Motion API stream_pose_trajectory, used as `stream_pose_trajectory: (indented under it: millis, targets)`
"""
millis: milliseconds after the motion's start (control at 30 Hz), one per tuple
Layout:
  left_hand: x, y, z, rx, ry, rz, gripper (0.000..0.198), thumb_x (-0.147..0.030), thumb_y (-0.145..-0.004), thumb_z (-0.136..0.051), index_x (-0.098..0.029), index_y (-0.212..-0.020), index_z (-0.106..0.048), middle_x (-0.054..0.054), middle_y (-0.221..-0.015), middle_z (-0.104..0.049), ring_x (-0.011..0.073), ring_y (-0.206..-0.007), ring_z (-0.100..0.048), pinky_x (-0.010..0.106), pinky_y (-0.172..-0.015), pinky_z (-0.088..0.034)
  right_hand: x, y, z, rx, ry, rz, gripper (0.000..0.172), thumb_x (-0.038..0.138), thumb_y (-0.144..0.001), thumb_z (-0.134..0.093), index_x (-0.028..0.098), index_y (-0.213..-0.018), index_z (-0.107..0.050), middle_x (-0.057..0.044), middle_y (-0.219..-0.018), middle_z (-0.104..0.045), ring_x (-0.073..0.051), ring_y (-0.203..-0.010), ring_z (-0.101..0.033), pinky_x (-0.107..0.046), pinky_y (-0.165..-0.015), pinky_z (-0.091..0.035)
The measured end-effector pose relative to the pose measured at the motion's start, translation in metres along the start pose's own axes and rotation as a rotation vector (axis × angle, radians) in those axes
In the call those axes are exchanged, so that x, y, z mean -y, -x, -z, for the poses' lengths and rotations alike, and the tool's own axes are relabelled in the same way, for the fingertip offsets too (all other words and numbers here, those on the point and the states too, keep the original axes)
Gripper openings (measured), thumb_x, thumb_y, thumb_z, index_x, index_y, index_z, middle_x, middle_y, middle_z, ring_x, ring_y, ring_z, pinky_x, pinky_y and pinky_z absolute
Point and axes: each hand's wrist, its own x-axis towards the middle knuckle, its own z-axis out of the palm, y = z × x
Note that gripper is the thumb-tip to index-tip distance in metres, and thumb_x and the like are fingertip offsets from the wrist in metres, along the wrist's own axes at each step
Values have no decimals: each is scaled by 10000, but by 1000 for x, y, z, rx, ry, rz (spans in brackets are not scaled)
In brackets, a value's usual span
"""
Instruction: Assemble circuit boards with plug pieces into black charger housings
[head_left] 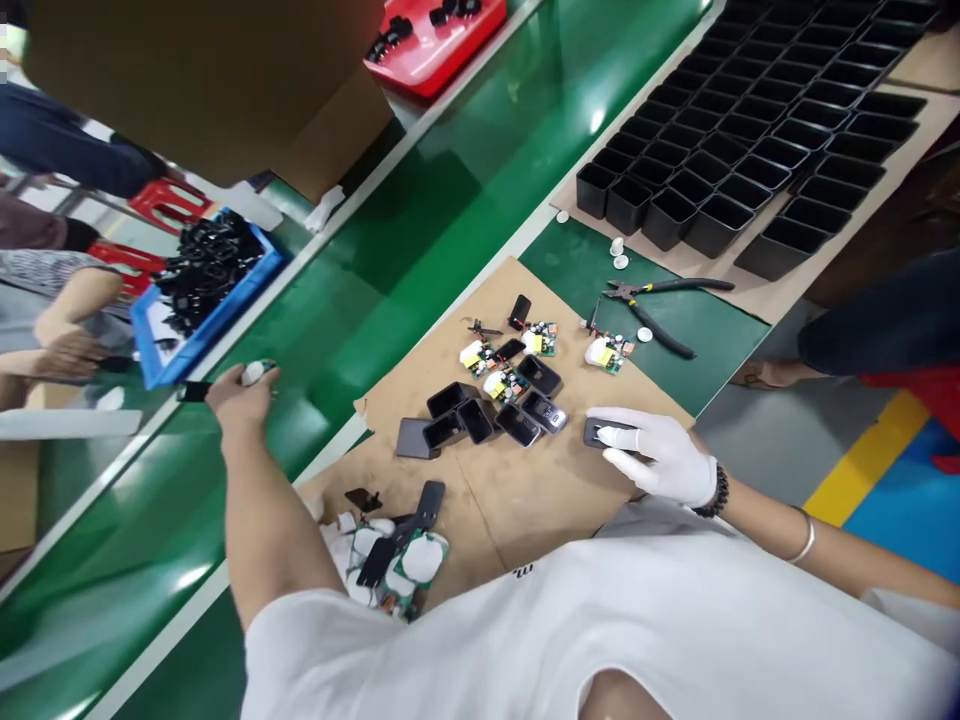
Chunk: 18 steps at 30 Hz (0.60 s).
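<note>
Partly under the gloved right grip (pixel 664 460) lies a dark casing (pixel 592 431).

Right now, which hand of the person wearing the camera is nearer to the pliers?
Right: the gloved right hand is over the cardboard sheet, just below the pliers in the picture; the left hand is well away, out over the green belt.

Stretched well out was the bare left arm (pixel 266 510), the ungloved left hand (pixel 244 398) curled at the fingers; nearer the torso, the white-gloved right hand (pixel 660 455) was held, fingers pointed leftward!
</note>
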Motion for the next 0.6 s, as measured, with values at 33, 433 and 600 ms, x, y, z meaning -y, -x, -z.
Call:
stream_pose_trajectory:
  millis: [33,433,600]
  targets:
    - [-13,7,13,3,11,49,1003,-961,-619,-357,-46,-890,-662,116,-728,-700,181,-668,-591,543,-739,-587,1,0,-1,-12,-23,-17,206,244,-941,-562,278,-1127,-644,-66,-1187,-732,-186,-1055,-723,-304,-829,-625]
    - [-218,286,84,456,430,-179,484,-404,-853,-668,-249,-1305,-594,104,-1291,-666,278,-1203,-630,454,-1040,-515,9,-32,15,278,179,50,152,277,-936,-562,227,-963,-703,-58,-1040,-761,-205,-879,-736,-296,-719,-586]
    - [-220,333,41,173,350,121,538,-378,-873,-644,-237,-1377,-519,146,-1388,-570,314,-1323,-522,511,-1129,-418,1,-25,15,160,111,9,178,320,-942,-555,252,-1016,-701,-51,-1123,-744,-219,-988,-721,-332,-833,-593]
